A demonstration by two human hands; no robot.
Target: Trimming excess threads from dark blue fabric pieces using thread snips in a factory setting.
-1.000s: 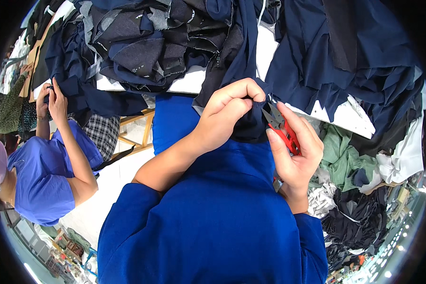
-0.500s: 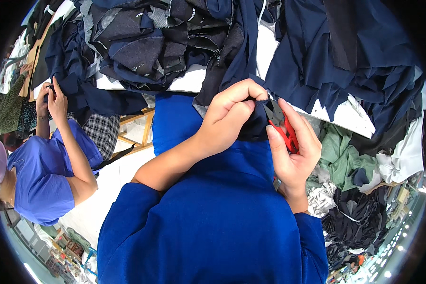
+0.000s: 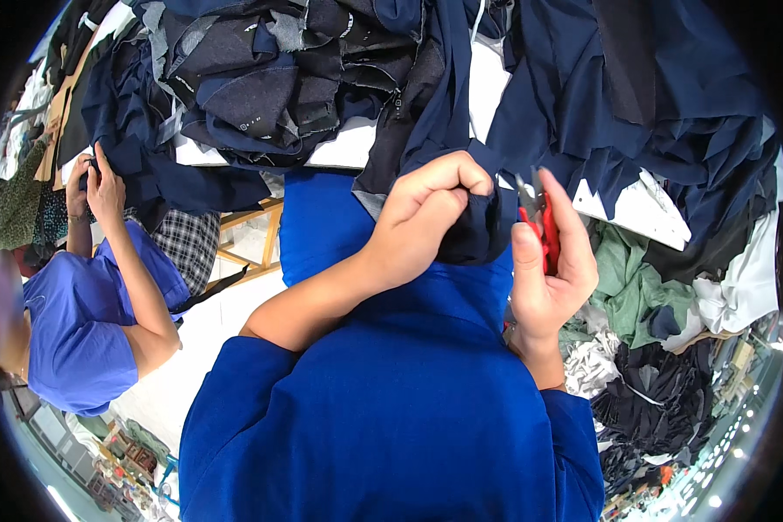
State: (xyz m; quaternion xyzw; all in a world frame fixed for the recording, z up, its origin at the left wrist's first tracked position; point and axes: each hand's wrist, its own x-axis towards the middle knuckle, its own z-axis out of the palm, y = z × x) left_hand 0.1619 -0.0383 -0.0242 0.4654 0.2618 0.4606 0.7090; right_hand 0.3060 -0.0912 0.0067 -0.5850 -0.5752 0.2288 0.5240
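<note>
Many dark cloths (image 3: pixel 261 96) cover the white bench (image 3: pixel 344 150) across the frame's top; left grip (image 3: pixel 426 209) pinches half-hidden navy cloth (image 3: pixel 476 233), right grip (image 3: pixel 555 291) clasps blurred red-handled snippers (image 3: pixel 551 235).

Left forearm (image 3: pixel 313 304) slants up and inward; left hand (image 3: pixel 418 209) is curled, thumb tucked beneath a bent index finger. Right forearm (image 3: pixel 541 361) stands steeper; right hand (image 3: pixel 558 278) cupped, thumb and index finger pointing upward.
</note>
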